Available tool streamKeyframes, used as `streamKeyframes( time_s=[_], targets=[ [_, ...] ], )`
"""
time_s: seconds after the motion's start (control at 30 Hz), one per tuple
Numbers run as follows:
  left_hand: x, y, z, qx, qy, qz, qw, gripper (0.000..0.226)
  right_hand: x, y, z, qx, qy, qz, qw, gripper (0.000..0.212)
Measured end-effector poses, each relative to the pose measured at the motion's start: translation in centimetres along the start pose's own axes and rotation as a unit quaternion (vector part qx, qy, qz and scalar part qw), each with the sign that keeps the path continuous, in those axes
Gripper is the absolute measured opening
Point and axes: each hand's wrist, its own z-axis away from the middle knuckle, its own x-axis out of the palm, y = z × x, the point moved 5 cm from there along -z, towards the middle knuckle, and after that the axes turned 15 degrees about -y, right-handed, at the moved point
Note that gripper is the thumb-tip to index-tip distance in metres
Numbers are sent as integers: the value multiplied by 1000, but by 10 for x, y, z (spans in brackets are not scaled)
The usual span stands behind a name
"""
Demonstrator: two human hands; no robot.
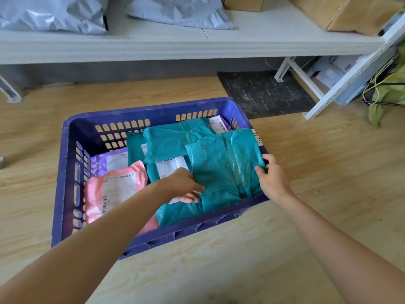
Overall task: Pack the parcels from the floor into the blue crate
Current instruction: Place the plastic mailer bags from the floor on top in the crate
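1. Teal parcel (223, 170): a thin plastic mailer bag with handwriting on it, held over the near right corner of the blue crate (153, 113). Whether it already rests on the parcels beneath cannot be told.
2. The left hand (186, 185) pinches the parcel's left edge, with fingers tucked underneath. The right hand (271, 176) curls round its right edge.
3. It looks light, soft and floppy, and its glossy film is probably slippery. Gripping opposite edges, as here, should keep it flat.
4. Around it in the crate lie more teal parcels (173, 139), a pink parcel (116, 189) and a purple parcel (109, 159).
5. The crate's floor and the lower layers are hidden, and the labels and handwriting are too blurred to read. No parcels show on the wooden floor (328, 172), though the arms cover part of it.
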Motion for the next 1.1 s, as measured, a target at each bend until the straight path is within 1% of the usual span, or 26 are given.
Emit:
streamKeyframes(
  time_s=[0.1,0.17,0.23,0.33,0.47,0.53,0.6,0.67,0.77,0.87,0.93,1.03,1.07,1.1],
  targets=[
    [3,3,-1,9,4,4,1000,14,-6,-3,4,-11,26,7,1000,31],
    [4,2,0,20,8,37,999,12,-11,-4,4,-4,51,10,999,31],
    [3,-1,-1,34,16,87,995,25,-15,-5,5,9,70,17,997,30],
    [0,-3,0,60,20,137,989,31,-19,-2,9,26,91,25,995,29],
    [1,-2,4,67,12,51,996,29,-23,0,12,43,117,69,990,32],
    [6,-1,4,63,-5,32,997,22,-21,-2,13,53,127,100,985,37],
    [12,0,4,62,-25,-8,998,14,-16,-6,14,56,131,115,983,46],
    [15,1,0,64,-42,-55,996,10,-10,-10,15,42,119,121,985,54],
    [16,-2,-3,54,-57,-118,990,18,1,-14,13,31,82,161,983,51],
    [17,-5,-3,43,-74,-132,988,21,7,-13,9,47,61,180,981,53],
    [12,-4,-4,51,-43,-115,991,18,14,-12,7,57,44,177,982,61],
    [-3,-3,-10,78,72,-67,992,12,27,-10,6,59,21,229,972,66],
    [-6,-2,-11,77,91,-63,991,10,29,-9,6,62,14,249,966,66],
    [-7,-2,-11,71,93,-62,991,9,29,-8,5,66,8,258,964,65]
  ],
)
